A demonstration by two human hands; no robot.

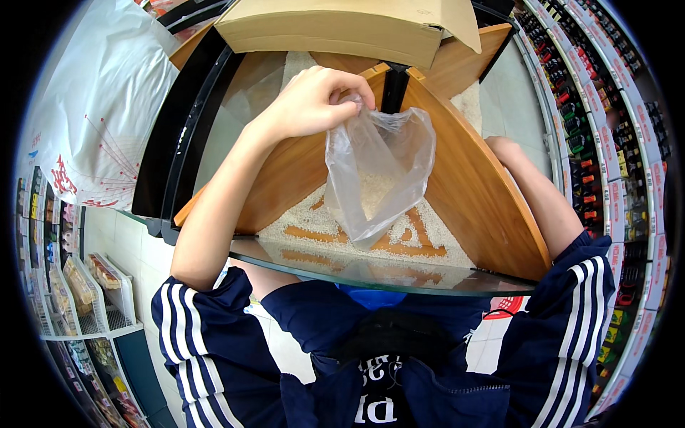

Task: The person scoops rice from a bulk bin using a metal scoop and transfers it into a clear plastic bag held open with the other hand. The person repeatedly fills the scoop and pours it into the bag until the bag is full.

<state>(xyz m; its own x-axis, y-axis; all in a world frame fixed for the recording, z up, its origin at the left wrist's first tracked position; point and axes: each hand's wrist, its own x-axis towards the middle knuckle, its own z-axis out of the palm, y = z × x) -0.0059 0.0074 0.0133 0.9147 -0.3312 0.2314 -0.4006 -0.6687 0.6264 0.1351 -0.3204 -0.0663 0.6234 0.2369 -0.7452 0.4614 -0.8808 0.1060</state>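
My left hand (321, 101) pinches the rim of a clear plastic bag (342, 160) between thumb and fingers. The bag hangs mouth up, with some white rice (374, 187) visible in its lower part. Under and around it, more loose rice (289, 219) lies thinly spread on the wooden bottom of a wedge-shaped bin. My right hand (503, 147) is at the outer side of the bin's right wooden divider (471, 160); its fingers are mostly hidden behind the board.
A curved glass panel (364, 273) edges the bin nearest me. A cardboard box (332, 27) lies across the far end. A large white plastic sack (101, 107) stands at left beside a black rim (182, 123). Stocked shelves (610, 160) line the right; a white rack (91, 299) holds packed goods lower left.
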